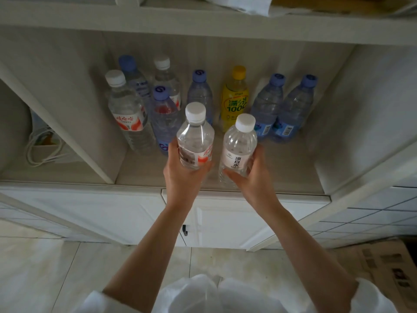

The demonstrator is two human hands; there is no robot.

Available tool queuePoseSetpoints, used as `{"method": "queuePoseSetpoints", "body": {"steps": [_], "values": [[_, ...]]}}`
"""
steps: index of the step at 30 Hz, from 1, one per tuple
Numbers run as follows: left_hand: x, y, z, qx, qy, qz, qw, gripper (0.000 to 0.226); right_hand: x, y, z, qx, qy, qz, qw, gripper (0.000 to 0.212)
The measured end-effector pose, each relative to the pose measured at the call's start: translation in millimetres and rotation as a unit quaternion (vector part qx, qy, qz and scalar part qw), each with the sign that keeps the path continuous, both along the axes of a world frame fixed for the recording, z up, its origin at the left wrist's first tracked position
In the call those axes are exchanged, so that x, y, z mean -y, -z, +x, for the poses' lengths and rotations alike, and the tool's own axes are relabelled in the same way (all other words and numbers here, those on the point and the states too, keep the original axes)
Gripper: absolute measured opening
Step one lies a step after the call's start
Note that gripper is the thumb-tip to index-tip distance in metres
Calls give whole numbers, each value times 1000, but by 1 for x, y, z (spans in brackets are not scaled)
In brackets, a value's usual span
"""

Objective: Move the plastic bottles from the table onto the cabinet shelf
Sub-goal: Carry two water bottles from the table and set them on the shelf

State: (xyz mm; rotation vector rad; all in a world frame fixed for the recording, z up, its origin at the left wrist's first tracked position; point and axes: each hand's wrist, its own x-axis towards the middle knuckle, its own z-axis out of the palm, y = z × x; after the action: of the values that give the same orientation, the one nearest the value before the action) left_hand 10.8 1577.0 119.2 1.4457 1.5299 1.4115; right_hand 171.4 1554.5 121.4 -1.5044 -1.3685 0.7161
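Observation:
My left hand (184,175) grips a clear bottle with a white cap and a red-and-white label (195,137). A second clear, white-capped bottle with a white label (239,145) is held in my right hand (250,177). Both bottles stand upright over the front of the cabinet shelf (293,175); whether their bases touch it is hidden. Behind them on the shelf stand several bottles: clear ones with blue caps (267,105), clear ones with white caps (126,111), and a yellow bottle (234,98).
A vertical divider (74,134) bounds the shelf on the left, a side wall (361,123) on the right. The left compartment holds a white bag with cord handles (42,150). White cabinet doors (225,218) lie below, and a cardboard box (383,267) sits on the floor at right.

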Motion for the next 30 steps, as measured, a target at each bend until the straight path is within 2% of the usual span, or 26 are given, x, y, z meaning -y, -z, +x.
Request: {"method": "queuePoseSetpoints", "body": {"steps": [4, 9, 13, 19, 30], "values": [[8, 22, -9, -18, -26, -7, 999, 82, 4, 8, 1, 15, 3, 5, 1000, 83], [8, 34, -8, 18, -25, -20, 999, 68, 7, 16, 3, 45, 21, 4, 999, 70], [-8, 37, -5, 33, -2, -13, 999, 69, -3, 16, 5, 51, 29, 9, 998, 69], [-39, 46, 4, -46, -2, 14, 999, 71, -25, 16, 6, 58, 38, 3, 998, 72], [-72, 44, 3, -37, 92, -1, 995, 70, -58, 17, 5, 83, 63, 0, 995, 74]]}}
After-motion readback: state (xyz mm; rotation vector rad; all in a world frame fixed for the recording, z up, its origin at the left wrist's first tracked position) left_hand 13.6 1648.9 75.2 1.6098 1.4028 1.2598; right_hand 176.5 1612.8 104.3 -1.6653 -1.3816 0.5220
